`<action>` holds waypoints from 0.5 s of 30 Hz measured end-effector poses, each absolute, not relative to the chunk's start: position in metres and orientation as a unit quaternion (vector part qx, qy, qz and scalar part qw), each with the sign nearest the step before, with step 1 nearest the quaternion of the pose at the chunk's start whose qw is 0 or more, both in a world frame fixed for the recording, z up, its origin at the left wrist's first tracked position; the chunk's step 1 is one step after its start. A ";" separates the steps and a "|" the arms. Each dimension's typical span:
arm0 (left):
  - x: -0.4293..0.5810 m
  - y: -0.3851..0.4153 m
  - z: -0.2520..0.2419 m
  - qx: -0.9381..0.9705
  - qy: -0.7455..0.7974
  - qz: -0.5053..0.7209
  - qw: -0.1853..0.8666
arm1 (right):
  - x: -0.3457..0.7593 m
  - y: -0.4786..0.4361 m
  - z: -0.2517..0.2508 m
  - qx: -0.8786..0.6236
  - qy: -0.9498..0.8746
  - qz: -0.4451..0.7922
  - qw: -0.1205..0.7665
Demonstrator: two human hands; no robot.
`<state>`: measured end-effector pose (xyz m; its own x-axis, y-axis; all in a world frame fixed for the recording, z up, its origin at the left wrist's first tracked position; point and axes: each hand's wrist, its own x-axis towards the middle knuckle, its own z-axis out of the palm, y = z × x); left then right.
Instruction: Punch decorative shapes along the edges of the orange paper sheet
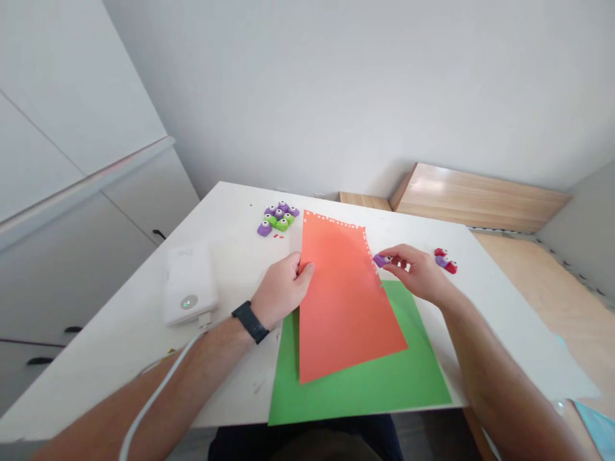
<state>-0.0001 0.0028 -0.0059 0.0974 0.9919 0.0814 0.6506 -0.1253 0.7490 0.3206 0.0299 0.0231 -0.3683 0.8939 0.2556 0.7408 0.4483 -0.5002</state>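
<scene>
While the left hand pinches the left edge of the orange sheet, I see the right hand pinching a purple eyed gadget at the sheet's white-dotted right edge | green sheet: partly beneath orange | purple-and-green cluster: left of orange's top | red-and-purple cluster: right of orange

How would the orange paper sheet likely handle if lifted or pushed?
The orange paper sheet looks thin, so it is probably light and easily bent. With the left hand gripping one edge, it looks nearly flat, hinting at some stiffness. Small holes along its far and right edges could make tearing likelier there.
</scene>
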 end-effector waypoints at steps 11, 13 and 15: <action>-0.001 0.007 0.000 0.661 0.617 0.313 0.293 | 0.351 0.034 -0.016 -0.524 -0.802 0.141 0.249; 0.000 0.007 0.000 0.653 0.619 0.315 0.300 | 0.351 0.033 -0.017 -0.532 -0.795 0.140 0.254; 0.001 0.006 0.000 0.636 0.631 0.320 0.308 | 0.349 0.032 -0.018 -0.560 -0.776 0.128 0.259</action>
<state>0.0007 0.0062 0.0005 -0.0009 0.9998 0.0184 0.6046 -0.0141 0.7964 0.3490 0.0323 -0.0183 -0.2387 0.9359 0.2591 0.8028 0.3403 -0.4895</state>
